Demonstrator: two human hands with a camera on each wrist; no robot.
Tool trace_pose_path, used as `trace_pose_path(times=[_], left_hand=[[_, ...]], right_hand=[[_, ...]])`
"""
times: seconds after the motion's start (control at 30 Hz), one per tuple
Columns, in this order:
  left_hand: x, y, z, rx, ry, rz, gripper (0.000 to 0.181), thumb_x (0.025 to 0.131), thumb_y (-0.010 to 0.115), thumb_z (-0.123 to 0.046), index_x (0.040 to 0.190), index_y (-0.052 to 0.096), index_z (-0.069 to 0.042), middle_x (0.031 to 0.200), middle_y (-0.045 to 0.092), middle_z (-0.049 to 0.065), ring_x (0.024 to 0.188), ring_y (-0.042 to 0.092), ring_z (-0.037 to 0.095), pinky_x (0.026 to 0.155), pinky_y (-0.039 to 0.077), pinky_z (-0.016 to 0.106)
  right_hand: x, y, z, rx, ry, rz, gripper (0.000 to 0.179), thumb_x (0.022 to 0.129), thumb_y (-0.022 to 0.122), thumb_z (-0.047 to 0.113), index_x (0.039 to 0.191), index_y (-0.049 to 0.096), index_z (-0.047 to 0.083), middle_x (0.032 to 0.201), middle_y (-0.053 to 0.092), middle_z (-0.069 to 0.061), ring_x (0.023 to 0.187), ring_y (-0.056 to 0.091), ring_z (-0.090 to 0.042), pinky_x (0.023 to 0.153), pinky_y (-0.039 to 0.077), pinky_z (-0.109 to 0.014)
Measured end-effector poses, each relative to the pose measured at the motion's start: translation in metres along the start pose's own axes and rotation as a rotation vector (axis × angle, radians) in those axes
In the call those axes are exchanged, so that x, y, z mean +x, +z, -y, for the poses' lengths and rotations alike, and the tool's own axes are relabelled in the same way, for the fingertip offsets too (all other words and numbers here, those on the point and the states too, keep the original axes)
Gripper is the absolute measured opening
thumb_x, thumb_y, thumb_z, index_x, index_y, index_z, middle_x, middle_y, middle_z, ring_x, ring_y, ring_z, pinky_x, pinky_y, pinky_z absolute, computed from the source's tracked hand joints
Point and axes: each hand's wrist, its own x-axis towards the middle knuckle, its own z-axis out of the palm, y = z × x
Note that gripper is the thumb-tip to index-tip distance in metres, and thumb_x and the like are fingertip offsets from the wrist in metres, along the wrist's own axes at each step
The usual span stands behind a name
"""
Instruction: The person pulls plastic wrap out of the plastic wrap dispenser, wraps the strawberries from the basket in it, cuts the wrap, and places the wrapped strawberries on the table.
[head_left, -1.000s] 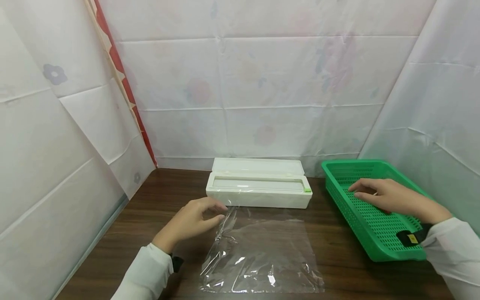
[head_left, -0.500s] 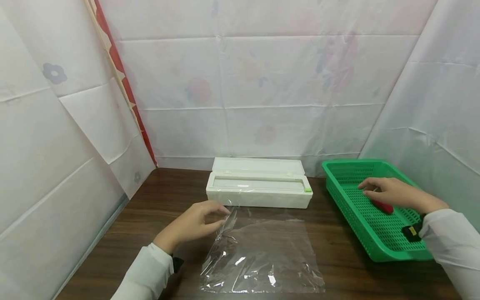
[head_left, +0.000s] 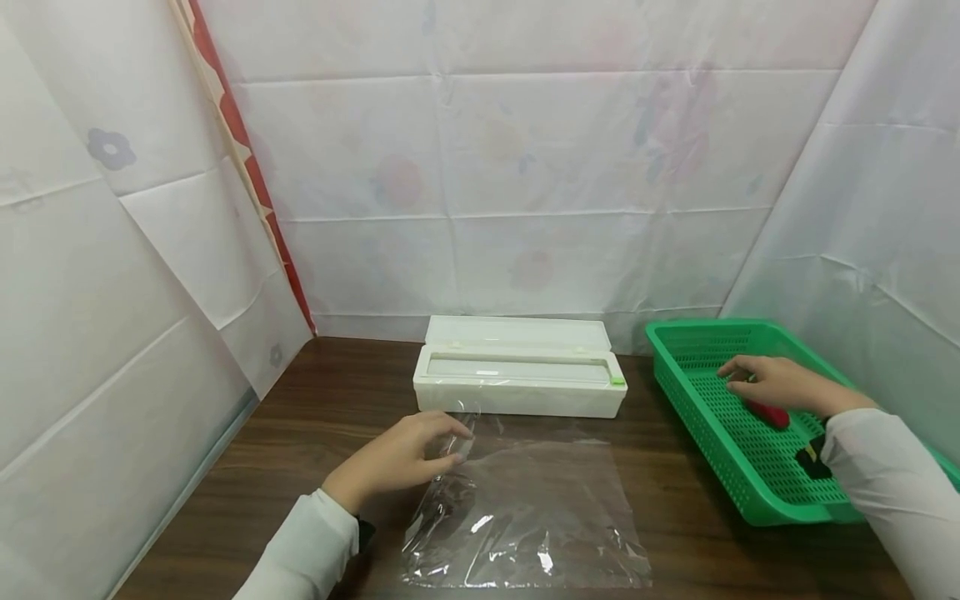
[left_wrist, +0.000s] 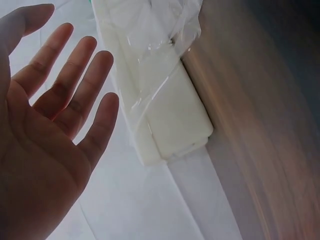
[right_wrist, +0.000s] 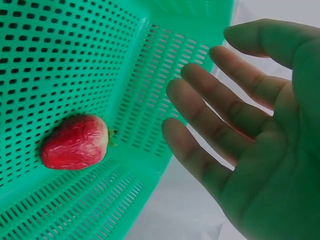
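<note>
A sheet of clear plastic wrap (head_left: pixel 540 508) lies on the brown table in the head view, running down from a white wrap dispenser box (head_left: pixel 517 396) with a raised lid. My left hand (head_left: pixel 401 458) is at the sheet's upper left, fingers apart and gripping nothing; whether the fingertips touch the film I cannot tell. In the left wrist view that palm (left_wrist: pixel 45 135) faces the box's end. Over the green basket (head_left: pixel 701 425) hovers my right hand (head_left: pixel 787 385), fingers loosely spread. Below it on the basket floor lies a red, wrinkled, strawberry-like fruit (right_wrist: pixel 76 142) with a pale top and green leaves.
Patterned white sheeting (head_left: pixel 450 167) hangs behind the table and along both sides. The basket stands to the right of the dispenser box, close to the right-hand sheeting. Dark wood table (head_left: pixel 247 492) shows on the left.
My left hand has shifted right, over the edge of the wrap. My right hand has moved slightly right over the basket, uncovering more of the red fruit. The box stays put.
</note>
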Motion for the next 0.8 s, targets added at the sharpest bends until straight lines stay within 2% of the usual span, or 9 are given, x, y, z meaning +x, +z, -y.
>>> trace_pose_path(times=[0.23, 0.43, 0.67, 0.8], left_hand=[[0.005, 0.003, -0.004, 0.043, 0.038, -0.001, 0.030, 0.097, 0.067, -0.023, 0.124, 0.068, -0.011, 0.119, 0.064, -0.005, 0.106, 0.061, 0.018, 0.092, 0.050, 0.036], [0.008, 0.004, -0.008, 0.057, 0.038, 0.021, 0.030, 0.097, 0.067, -0.024, 0.124, 0.068, -0.012, 0.119, 0.065, -0.004, 0.110, 0.058, 0.012, 0.095, 0.049, 0.036], [0.011, 0.006, -0.017, 0.004, 0.037, 0.064, 0.029, 0.100, 0.064, -0.027, 0.124, 0.068, -0.012, 0.118, 0.065, 0.000, 0.103, 0.059, 0.017, 0.089, 0.050, 0.034], [0.013, 0.007, -0.022, -0.001, 0.047, 0.076, 0.028, 0.100, 0.064, -0.027, 0.124, 0.068, -0.014, 0.117, 0.064, -0.003, 0.097, 0.057, 0.013, 0.086, 0.049, 0.031]], right_hand=[[0.005, 0.002, -0.008, 0.006, 0.047, 0.008, 0.044, 0.102, 0.060, 0.025, 0.130, 0.056, -0.008, 0.117, 0.063, -0.029, 0.106, 0.060, -0.048, 0.082, 0.051, -0.058], [0.009, 0.004, -0.019, 0.003, 0.074, 0.005, 0.052, 0.101, 0.061, 0.026, 0.133, 0.050, -0.013, 0.122, 0.055, -0.039, 0.111, 0.053, -0.056, 0.082, 0.050, -0.061], [0.010, 0.011, -0.038, -0.026, 0.075, -0.057, 0.057, 0.097, 0.067, 0.024, 0.130, 0.050, -0.018, 0.124, 0.049, -0.044, 0.112, 0.048, -0.060, 0.084, 0.047, -0.064], [0.009, 0.014, -0.047, -0.039, 0.102, -0.068, 0.062, 0.095, 0.069, 0.026, 0.129, 0.047, -0.021, 0.125, 0.045, -0.047, 0.112, 0.044, -0.063, 0.085, 0.045, -0.066]])
